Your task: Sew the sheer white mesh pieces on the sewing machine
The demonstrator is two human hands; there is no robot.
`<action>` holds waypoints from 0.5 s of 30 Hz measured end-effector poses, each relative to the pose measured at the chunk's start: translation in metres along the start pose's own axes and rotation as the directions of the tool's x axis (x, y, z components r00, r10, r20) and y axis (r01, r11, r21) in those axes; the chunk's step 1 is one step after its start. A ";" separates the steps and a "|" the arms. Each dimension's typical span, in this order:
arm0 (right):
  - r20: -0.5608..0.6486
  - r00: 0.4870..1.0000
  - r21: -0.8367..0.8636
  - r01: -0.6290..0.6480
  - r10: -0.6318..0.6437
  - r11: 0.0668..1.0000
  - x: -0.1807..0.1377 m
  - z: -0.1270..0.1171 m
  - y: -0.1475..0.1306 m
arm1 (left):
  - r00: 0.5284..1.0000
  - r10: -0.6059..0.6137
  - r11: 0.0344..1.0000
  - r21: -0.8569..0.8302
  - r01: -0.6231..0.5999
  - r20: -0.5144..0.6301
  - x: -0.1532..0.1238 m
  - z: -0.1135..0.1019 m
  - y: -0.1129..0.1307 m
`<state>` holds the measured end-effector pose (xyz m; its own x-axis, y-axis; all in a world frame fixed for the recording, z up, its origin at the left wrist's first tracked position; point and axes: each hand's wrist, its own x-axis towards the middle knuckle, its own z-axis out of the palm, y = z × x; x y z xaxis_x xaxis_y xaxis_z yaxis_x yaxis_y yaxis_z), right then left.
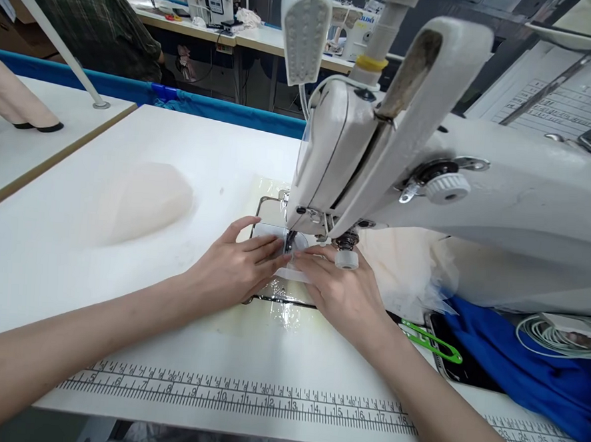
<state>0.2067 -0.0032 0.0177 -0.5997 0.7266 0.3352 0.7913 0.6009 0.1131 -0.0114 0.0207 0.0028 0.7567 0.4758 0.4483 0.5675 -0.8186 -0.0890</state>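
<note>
A white sewing machine [324,156] stands over the table, its presser foot [289,241] down between my hands. Left of the foot, my left hand [240,264] lies palm down with fingers stretched and spread on thin white fabric [292,274]. My right hand [344,284] rests on the other side, fingers extended flat toward the foot and touching the fabric; the machine's knob [346,259] hides some of them. Sheer pale fabric [403,261] bunches under the machine arm to the right. Another sheer pale piece [146,198] lies flat on the table at left.
A printed ruler [244,399] runs along the table's front edge. At right are green thread snips [433,343], a dark phone-like object [467,365], blue cloth [531,375] and a coiled cable [559,334]. A person in a plaid garment [87,21] is beyond the blue trough [232,110].
</note>
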 end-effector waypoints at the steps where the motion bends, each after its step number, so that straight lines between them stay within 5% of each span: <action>1: -0.021 1.000 -0.023 0.001 -0.001 1.000 0.000 0.002 0.000 | 1.000 -0.005 1.000 -0.002 0.005 -0.001 0.001 0.001 -0.001; 6: -0.129 0.992 -0.011 -0.003 0.001 1.000 0.000 0.004 -0.003 | 0.999 -0.040 0.998 -0.058 0.039 -0.013 0.000 -0.001 0.000; 10: -0.164 0.986 0.141 0.014 0.010 0.990 -0.002 0.004 -0.004 | 0.985 -0.137 0.966 -0.207 0.156 0.105 0.002 -0.007 0.000; 15: -0.071 0.956 0.274 -0.256 0.285 0.927 0.001 0.006 -0.002 | 0.953 -0.178 0.894 -0.364 0.261 0.247 0.017 -0.008 -0.018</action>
<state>0.2040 -0.0012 0.0121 -0.3391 0.8422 0.4192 0.8545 0.4621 -0.2371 -0.0110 0.0413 0.0191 0.6998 0.6785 0.2235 0.5870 -0.7245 0.3614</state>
